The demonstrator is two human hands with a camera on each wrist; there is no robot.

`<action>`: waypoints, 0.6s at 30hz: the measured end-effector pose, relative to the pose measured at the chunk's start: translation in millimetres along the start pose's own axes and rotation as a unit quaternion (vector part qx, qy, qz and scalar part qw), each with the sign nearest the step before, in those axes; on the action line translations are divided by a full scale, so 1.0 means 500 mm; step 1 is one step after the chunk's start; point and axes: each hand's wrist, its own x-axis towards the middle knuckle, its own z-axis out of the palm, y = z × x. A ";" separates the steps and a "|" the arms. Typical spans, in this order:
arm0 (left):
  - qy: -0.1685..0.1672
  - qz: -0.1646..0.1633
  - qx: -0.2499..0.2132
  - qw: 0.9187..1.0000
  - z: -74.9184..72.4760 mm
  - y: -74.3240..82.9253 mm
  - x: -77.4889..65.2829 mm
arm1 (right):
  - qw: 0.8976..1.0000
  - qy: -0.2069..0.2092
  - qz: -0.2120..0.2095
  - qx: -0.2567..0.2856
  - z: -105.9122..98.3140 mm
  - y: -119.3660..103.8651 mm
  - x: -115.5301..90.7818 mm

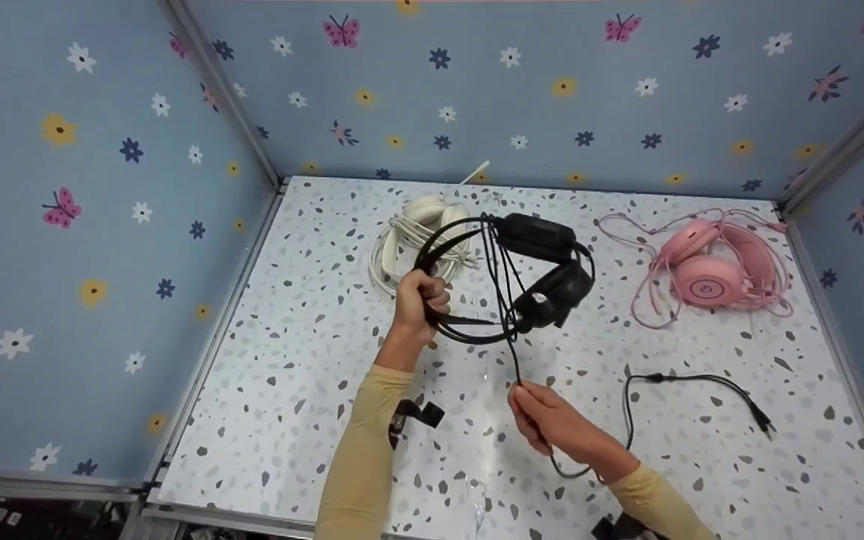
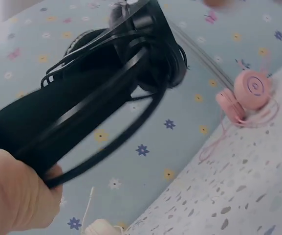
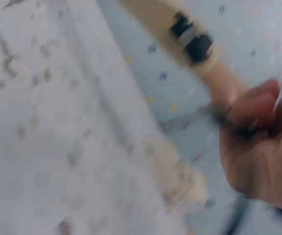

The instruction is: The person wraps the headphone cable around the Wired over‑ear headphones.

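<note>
My left hand (image 1: 418, 301) grips the headband of a black headset (image 1: 537, 236), holding it up over the table with the ear cups pointing right. Loops of black cable are wound across the headset between band and cups. Lower right, my right hand (image 1: 552, 420) pinches the headset's black cable (image 1: 516, 364), which runs taut up to the wound loops. The rest of that cable trails from the hand onto the table, ending in a plug (image 1: 763, 421) on the right. In the left wrist view the headband (image 2: 82, 112) fills the palm. The right wrist view is blurred.
Behind the black headset lies a white headset (image 1: 424, 210) with bundled cable and a raised microphone stick. A pink headset (image 1: 709, 281) with loose cable sits at the back right. Flower-patterned walls (image 1: 477, 97) enclose the speckled table (image 1: 289, 420) at the back and sides.
</note>
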 end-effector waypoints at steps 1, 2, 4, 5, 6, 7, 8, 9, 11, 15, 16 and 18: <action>-0.019 -0.018 -0.037 0.999 -0.004 0.007 0.000 | 0.999 -0.007 0.012 0.033 -0.031 0.021 0.003; -0.036 -0.033 -0.068 0.996 -0.006 0.014 -0.001 | 0.998 -0.011 0.023 0.058 -0.063 0.038 0.005; -0.059 -0.053 -0.098 0.992 -0.012 0.027 -0.006 | 0.995 -0.018 0.044 0.087 -0.124 0.054 0.011; -0.067 -0.060 -0.103 0.991 -0.014 0.033 -0.010 | 0.995 -0.018 0.049 0.084 -0.147 0.053 0.015; -0.074 -0.065 -0.101 0.990 -0.015 0.037 -0.014 | 0.996 -0.016 0.055 0.074 -0.168 0.047 0.019; -0.079 -0.070 -0.096 0.990 -0.015 0.040 -0.018 | 0.996 -0.019 0.062 0.056 -0.186 0.038 0.023; -0.086 -0.074 -0.089 0.990 -0.014 0.041 -0.022 | 0.997 -0.020 0.067 0.027 -0.201 0.027 0.028; -0.092 -0.078 -0.082 0.989 -0.013 0.041 -0.024 | 0.997 -0.025 0.069 0.000 -0.216 0.013 0.034; -0.111 -0.087 -0.073 0.987 -0.011 0.038 -0.027 | 0.996 -0.031 0.070 -0.046 -0.247 -0.012 0.045; -0.155 -0.110 -0.067 0.979 -0.010 0.028 -0.030 | 0.992 -0.028 0.073 -0.094 -0.304 -0.068 0.071; -0.166 -0.114 -0.064 0.977 -0.010 0.027 -0.030 | 0.991 -0.022 0.089 -0.102 -0.314 -0.086 0.079; -0.179 -0.121 -0.054 0.975 -0.008 0.025 -0.031 | 0.984 -0.012 0.124 -0.124 -0.321 -0.133 0.095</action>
